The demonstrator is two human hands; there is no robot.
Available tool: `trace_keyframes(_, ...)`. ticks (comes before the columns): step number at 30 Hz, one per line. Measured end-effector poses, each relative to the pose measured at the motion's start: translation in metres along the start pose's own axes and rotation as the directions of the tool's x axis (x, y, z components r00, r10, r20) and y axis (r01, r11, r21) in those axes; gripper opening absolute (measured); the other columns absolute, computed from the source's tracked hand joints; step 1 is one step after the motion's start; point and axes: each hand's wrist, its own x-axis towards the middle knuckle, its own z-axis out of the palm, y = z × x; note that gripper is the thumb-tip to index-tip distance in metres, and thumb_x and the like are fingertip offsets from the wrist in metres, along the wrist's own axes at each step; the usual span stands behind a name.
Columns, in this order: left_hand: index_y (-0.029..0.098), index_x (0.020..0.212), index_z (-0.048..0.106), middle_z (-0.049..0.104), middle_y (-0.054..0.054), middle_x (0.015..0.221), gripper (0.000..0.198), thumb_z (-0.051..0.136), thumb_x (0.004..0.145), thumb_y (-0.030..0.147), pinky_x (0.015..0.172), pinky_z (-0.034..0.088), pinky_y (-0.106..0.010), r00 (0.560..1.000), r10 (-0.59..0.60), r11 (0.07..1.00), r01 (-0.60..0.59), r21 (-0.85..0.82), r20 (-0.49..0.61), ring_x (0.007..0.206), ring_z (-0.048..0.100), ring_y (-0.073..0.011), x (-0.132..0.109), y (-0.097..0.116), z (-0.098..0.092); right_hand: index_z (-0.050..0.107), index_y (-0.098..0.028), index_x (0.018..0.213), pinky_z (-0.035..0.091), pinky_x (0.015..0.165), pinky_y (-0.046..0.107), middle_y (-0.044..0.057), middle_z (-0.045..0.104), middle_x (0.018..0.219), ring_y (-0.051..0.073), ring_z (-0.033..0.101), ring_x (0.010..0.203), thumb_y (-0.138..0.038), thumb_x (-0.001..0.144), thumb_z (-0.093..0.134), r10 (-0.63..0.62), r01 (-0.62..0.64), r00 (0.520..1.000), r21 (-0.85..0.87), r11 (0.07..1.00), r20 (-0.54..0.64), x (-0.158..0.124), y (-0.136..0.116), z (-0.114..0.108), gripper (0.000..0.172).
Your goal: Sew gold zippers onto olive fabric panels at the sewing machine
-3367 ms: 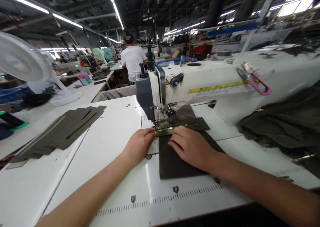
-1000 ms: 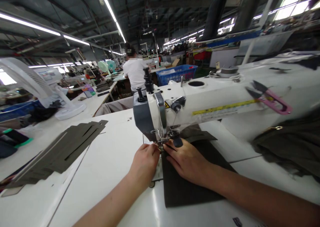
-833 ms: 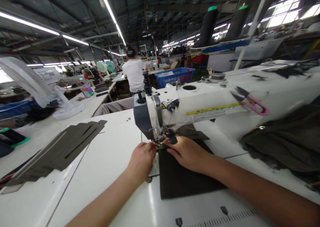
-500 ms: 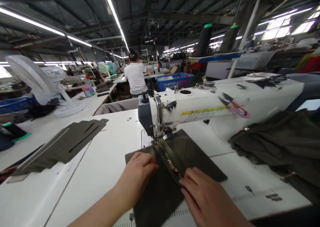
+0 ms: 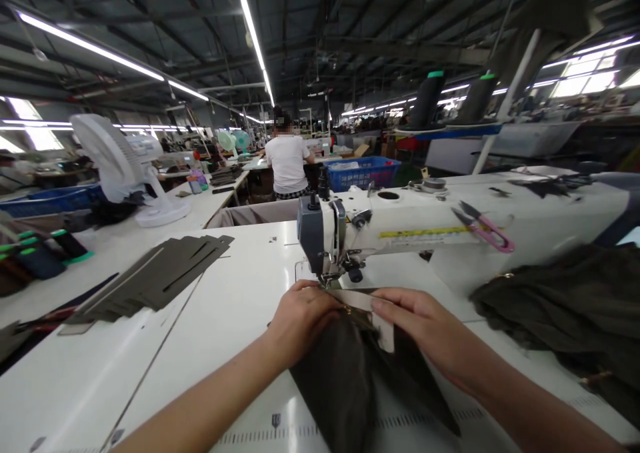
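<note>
Dark olive fabric (image 5: 335, 380) hangs bunched and folded over the table's front part, just before the needle area of a white sewing machine (image 5: 330, 240). My left hand (image 5: 305, 316) is closed on the fabric close to the presser foot, left of a small metal zipper pull (image 5: 349, 310). To the right, my right hand (image 5: 420, 320) pinches the fabric's raised edge, where a pale strip (image 5: 357, 298) shows. The fabric's underside and the needle tip are partly hidden.
Stacked olive pieces (image 5: 155, 276) lie left on the white table (image 5: 210, 346). Pink-handled scissors (image 5: 485, 228) rest on the machine. More dark fabric (image 5: 560, 306) is heaped right. A white fan (image 5: 115, 160), blue basket (image 5: 363, 174) and seated person (image 5: 287, 160) are beyond.
The fabric, flat before with its zipper facing up, is now lifted and folded. Both hands have moved up toward the needle. The whole view has shifted, so the machine appears further right.
</note>
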Motion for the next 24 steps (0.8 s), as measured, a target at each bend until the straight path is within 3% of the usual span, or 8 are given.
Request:
trace_keyframes(5,0.018,0.091,0.055,0.065,-0.004,0.090,0.012,0.043,0.088,0.016,0.082,0.042,-0.032,0.998,0.060,0.998,-0.060,0.006,0.009,0.086,0.058,-0.0161,0.002,0.004,0.002,0.061,-0.018,0.070,0.041,0.055,0.025,0.000,0.059,0.064,0.014,0.055,0.060,-0.028,0.084,0.045,-0.333,0.268,0.942,-0.490,0.830,-0.049,-0.003,-0.007,-0.004,0.024)
trace_keyframes(7,0.017,0.092,0.054,0.064,-0.006,0.091,0.014,0.040,0.088,0.015,0.077,0.042,-0.032,0.998,0.059,0.998,-0.059,0.019,-0.020,0.085,0.058,-0.0168,0.005,0.005,0.003,0.062,-0.018,0.073,0.042,0.060,0.027,0.003,0.060,0.068,0.015,0.056,0.064,-0.021,0.086,0.044,-0.609,0.403,0.790,-0.682,0.610,-0.078,-0.013,-0.007,0.001,0.023)
trace_keyframes(10,0.017,0.088,0.053,0.064,-0.005,0.083,0.017,0.036,0.089,0.017,0.071,0.043,-0.031,1.000,0.019,0.998,-0.018,0.052,-0.016,0.076,0.059,-0.0173,0.012,0.005,0.002,0.064,-0.015,0.087,0.044,0.068,0.031,0.007,0.063,0.075,0.018,0.058,0.071,-0.012,0.084,0.044,-0.887,0.460,0.460,-0.865,0.201,0.039,-0.028,0.005,0.030,0.020)
trace_keyframes(12,0.018,0.085,0.053,0.063,-0.005,0.079,0.017,0.036,0.089,0.019,0.068,0.044,-0.029,0.998,-0.051,0.998,0.049,0.041,0.028,0.072,0.059,-0.0172,0.017,0.003,-0.001,0.064,-0.014,0.087,0.045,0.067,0.028,0.006,0.064,0.074,0.017,0.059,0.069,-0.009,0.081,0.046,-0.892,0.560,0.406,-0.825,0.072,0.197,-0.029,0.020,0.062,0.020)
trace_keyframes(13,0.018,0.085,0.053,0.063,-0.004,0.078,0.015,0.038,0.088,0.020,0.066,0.045,-0.028,0.995,-0.089,0.996,0.088,0.025,0.052,0.071,0.060,-0.0168,0.020,0.002,-0.003,0.064,-0.015,0.078,0.046,0.062,0.025,0.005,0.064,0.068,0.015,0.058,0.060,-0.011,0.080,0.048,-0.881,0.595,0.419,-0.799,0.083,0.220,-0.026,0.027,0.079,0.016)
trace_keyframes(18,0.019,0.082,0.052,0.063,-0.001,0.075,0.008,0.044,0.083,0.018,0.062,0.045,-0.025,0.980,-0.190,0.982,0.191,-0.008,0.058,0.069,0.060,-0.0162,0.025,0.000,-0.011,0.063,-0.001,0.101,0.047,0.077,0.038,0.025,0.060,0.106,0.032,0.057,0.098,-0.041,0.073,0.063,-0.212,0.275,0.949,-0.942,0.194,0.233,0.009,0.029,0.097,0.049)
trace_keyframes(20,0.019,0.080,0.052,0.062,-0.001,0.074,0.008,0.045,0.083,0.017,0.061,0.044,-0.025,0.977,-0.211,0.978,0.211,-0.003,0.027,0.069,0.060,-0.0164,0.024,0.000,-0.012,0.069,-0.009,0.087,0.048,0.068,0.036,0.018,0.068,0.085,0.028,0.064,0.081,-0.021,0.082,0.053,-0.049,0.169,0.985,-0.973,0.160,0.163,0.011,0.019,0.074,0.021)
trace_keyframes(24,0.019,0.079,0.051,0.060,-0.001,0.069,0.008,0.045,0.084,0.020,0.059,0.043,-0.024,0.971,-0.235,0.972,0.235,0.000,-0.037,0.065,0.058,-0.0153,0.020,0.001,-0.008,0.069,-0.011,0.080,0.048,0.065,0.032,0.013,0.068,0.076,0.023,0.064,0.074,-0.008,0.083,0.044,-0.075,0.207,0.978,-0.961,0.180,0.197,0.001,0.014,0.045,0.026)
